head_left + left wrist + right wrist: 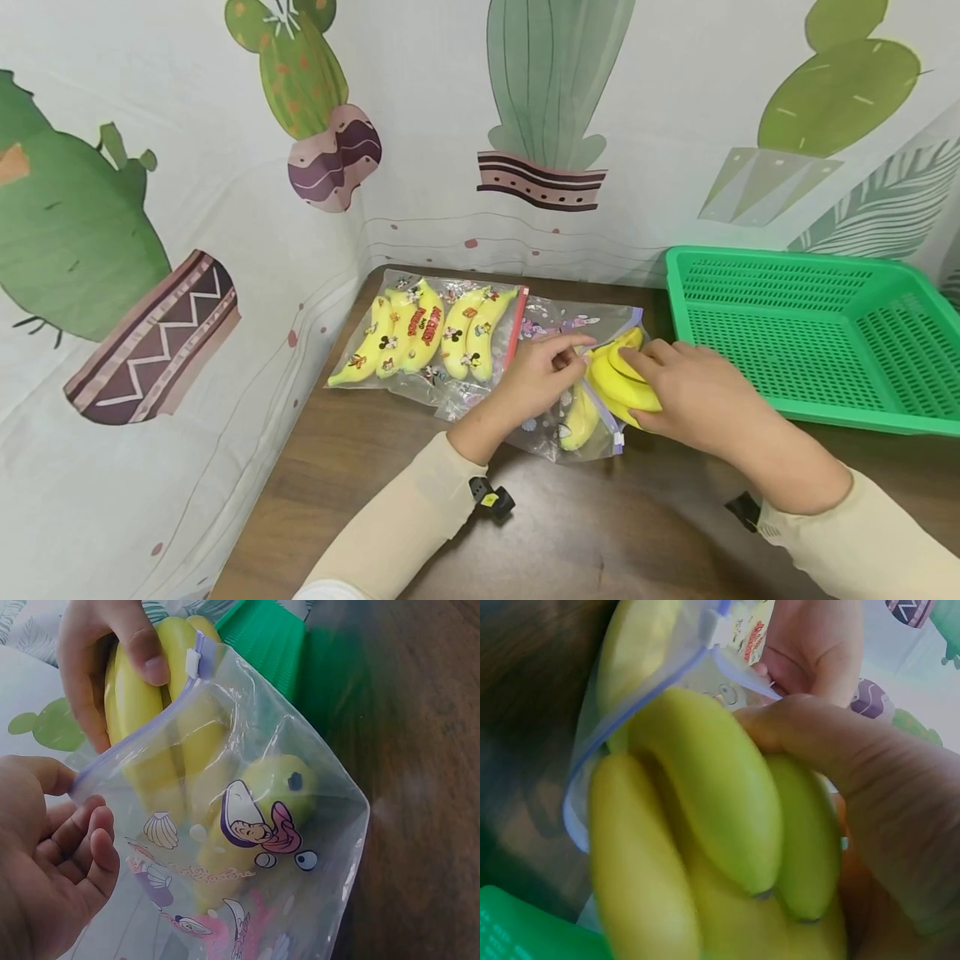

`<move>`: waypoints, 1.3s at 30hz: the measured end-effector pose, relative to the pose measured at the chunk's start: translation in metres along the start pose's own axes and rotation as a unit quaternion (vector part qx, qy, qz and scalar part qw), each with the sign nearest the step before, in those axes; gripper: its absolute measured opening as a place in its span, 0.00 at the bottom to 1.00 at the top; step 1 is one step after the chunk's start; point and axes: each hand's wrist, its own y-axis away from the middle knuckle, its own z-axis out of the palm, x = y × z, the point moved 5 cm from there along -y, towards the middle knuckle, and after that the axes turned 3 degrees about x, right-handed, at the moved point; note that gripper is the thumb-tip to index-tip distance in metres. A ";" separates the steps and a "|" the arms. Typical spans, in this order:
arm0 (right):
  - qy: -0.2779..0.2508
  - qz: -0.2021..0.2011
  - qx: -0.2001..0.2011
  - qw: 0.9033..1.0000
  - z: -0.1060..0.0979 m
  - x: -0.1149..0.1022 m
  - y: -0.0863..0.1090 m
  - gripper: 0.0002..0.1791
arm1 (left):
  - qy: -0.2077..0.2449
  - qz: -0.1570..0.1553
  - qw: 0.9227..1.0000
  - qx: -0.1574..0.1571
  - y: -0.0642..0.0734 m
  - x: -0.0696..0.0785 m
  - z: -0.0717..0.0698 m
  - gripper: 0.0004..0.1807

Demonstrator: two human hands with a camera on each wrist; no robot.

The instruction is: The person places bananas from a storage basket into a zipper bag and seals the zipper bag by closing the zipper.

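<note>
My right hand [697,396] grips a bunch of yellow bananas [618,385], its thumb along one side. In the left wrist view, part of the bunch [135,705] is inside the mouth of a clear zip bag [322,840] with a purple seal. My left hand [538,377] pinches the bag's seal edge between thumb and finger, the other fingers loosely curled. The white slider [193,664] stands at the seal's opposite end. Inside the bag lies another banana [579,419], seen through printed plastic. Banana tips point out of the opening in the right wrist view.
Left of this bag lies another clear bag with a red seal [517,325], holding several bananas [422,327] behind cartoon prints. A green plastic basket [765,257] stands at the right on the brown wooden table [330,492]. A cactus-print cloth [427,158] hangs behind.
</note>
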 end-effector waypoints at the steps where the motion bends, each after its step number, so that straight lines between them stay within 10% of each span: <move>1: 0.002 0.001 -0.003 1.000 0.000 -0.001 0.000 0.40 | -0.004 0.002 1.000 0.000 0.000 0.000 0.000 0.18; 12: 0.046 0.003 -0.062 0.997 0.013 -0.009 -0.005 0.42 | -0.025 -0.026 0.999 -0.014 0.002 -0.001 0.006 0.17; 39: 0.011 0.037 0.148 0.988 0.046 -0.009 -0.001 0.39 | -0.029 -0.022 0.999 -0.015 0.005 -0.005 0.016 0.23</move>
